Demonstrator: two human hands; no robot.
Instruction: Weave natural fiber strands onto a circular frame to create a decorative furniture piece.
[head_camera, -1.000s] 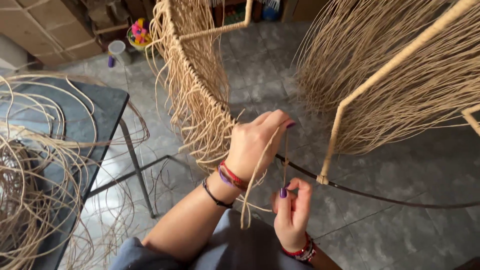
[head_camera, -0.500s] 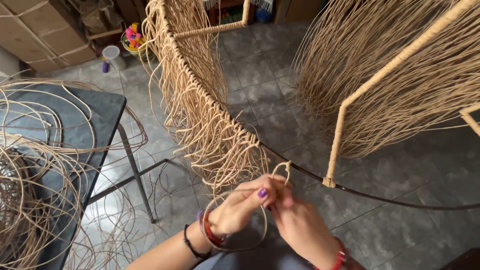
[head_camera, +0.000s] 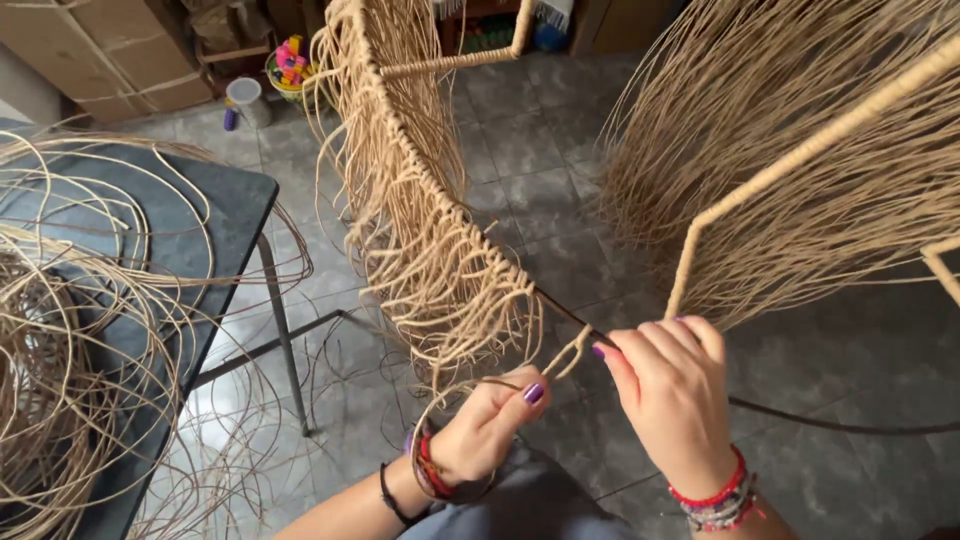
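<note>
Head view: a person is knotting a cane strand (head_camera: 560, 360) onto a dark wire ring (head_camera: 570, 312).
Left hand (head_camera: 490, 425): fingers are curling shut, pinching the strand's free end, which is looping round the wrist.
Right hand (head_camera: 670, 395): fingertips are closing on the loop right at the ring, beside the last tied fringe (head_camera: 450, 270).
Strand: it is sitting at the bare start of the ring, touching it.
Doing it well: pulling steadily while holding the loop snug against the neighbouring knot looks wise.
Nearby: loose cane (head_camera: 70, 330) is lying on a table (head_camera: 235, 200), well apart.
</note>
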